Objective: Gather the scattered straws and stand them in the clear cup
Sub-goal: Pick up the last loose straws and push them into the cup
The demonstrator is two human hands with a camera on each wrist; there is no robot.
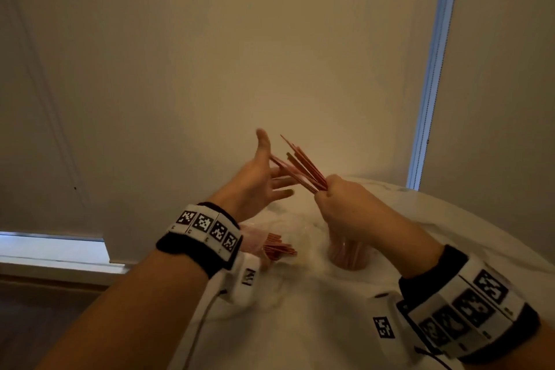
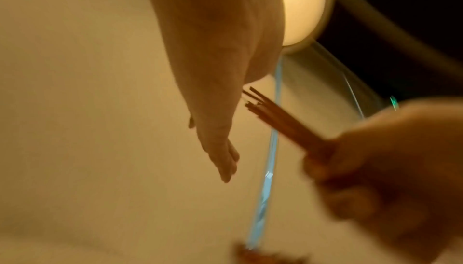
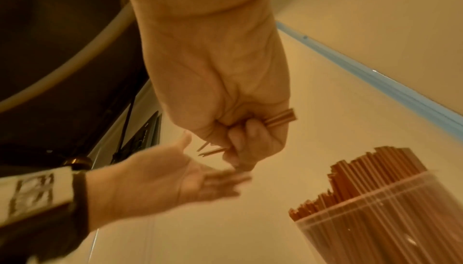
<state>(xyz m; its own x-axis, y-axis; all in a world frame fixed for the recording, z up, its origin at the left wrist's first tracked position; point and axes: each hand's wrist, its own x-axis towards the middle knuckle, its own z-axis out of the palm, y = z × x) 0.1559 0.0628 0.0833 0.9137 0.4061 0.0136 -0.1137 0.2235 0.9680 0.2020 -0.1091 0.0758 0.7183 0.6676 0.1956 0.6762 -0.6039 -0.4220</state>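
Partly hidden behind right hand: clear cup. Gripped in that fist, thin reddish straws, fanned; left hand spread flat.

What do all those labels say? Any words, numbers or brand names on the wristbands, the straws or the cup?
No readable words anywhere.
Left wristband: black-and-white square code patterns; tiny marks under them, too small to read.
Left wrist camera: small black mark, too blurred to read.
Right wristband: code patterns only, small print unreadable.
Straws and clear cup: no print visible.
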